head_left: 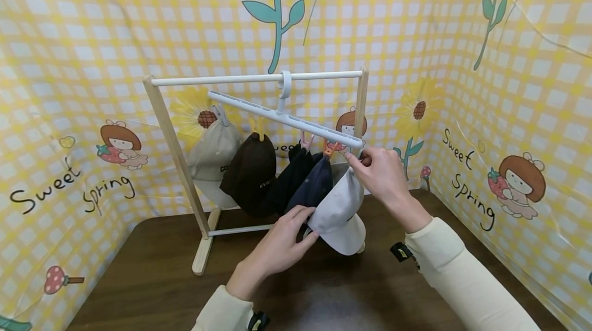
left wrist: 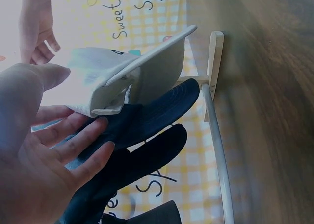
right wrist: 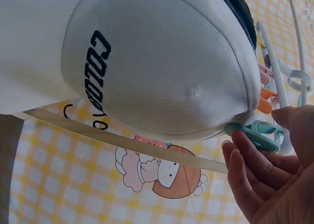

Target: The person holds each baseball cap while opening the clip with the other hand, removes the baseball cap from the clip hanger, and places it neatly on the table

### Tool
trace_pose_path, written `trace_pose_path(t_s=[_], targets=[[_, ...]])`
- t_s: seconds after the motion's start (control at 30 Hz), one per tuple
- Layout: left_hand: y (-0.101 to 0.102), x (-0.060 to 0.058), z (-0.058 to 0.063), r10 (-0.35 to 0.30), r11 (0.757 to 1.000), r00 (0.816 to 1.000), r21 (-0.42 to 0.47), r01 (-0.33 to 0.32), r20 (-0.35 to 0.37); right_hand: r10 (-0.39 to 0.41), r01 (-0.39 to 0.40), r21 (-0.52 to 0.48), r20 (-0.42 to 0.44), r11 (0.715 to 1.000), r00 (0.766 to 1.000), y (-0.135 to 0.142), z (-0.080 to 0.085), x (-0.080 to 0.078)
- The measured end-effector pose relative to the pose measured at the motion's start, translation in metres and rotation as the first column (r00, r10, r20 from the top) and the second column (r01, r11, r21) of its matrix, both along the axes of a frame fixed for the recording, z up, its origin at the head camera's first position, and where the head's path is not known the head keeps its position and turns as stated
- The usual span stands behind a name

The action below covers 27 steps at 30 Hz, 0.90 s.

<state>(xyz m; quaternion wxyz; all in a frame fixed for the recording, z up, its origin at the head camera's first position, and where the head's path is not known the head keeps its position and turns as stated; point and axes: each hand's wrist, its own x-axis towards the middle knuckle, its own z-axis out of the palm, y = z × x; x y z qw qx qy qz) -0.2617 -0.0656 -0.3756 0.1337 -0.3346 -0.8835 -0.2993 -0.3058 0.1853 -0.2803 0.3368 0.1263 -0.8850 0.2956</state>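
Observation:
A white baseball cap (head_left: pixel 339 205) with dark lettering hangs at the near end of a white bar hanger (head_left: pixel 287 117). At its crown my right hand (head_left: pixel 381 171) holds a green clip (right wrist: pixel 255 137), fingertips along one side and thumb by the handle end. My left hand (head_left: pixel 287 241) is at the cap's lower back edge. Its thumb and relaxed, spread fingers (left wrist: pixel 73 140) lie either side of that edge. Beside the white cap hang a navy cap (head_left: pixel 312 184), from an orange clip (head_left: pixel 329 148), and a black cap (head_left: pixel 289 174), from a pink clip (head_left: pixel 306 140).
Farther along the hanger hang a dark brown cap (head_left: pixel 252 171) on a yellow clip (head_left: pixel 257 128) and a beige cap (head_left: pixel 214 148). The hanger hooks over the top rail of a wooden rack (head_left: pixel 166 130), standing on a brown table (head_left: pixel 152 269). Patterned cloth (head_left: pixel 407 28) surrounds the table.

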Motion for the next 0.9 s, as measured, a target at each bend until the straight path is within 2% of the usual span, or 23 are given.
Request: trace_pose_path(t_s=[0.53, 0.9], targets=[[0.006, -0.003, -0.008, -0.015, 1.0, 0.999, 0.014, 0.015, -0.031, -0.026, 0.026, 0.013, -0.048, 1.0, 0.999, -0.004, 0.0, -0.003], [0.009, -0.004, -0.013, -0.024, 1.0, 1.0, 0.007, 0.024, -0.014, -0.062, 0.064, 0.03, -0.076, 0.998, 0.995, -0.006, -0.001, -0.005]])
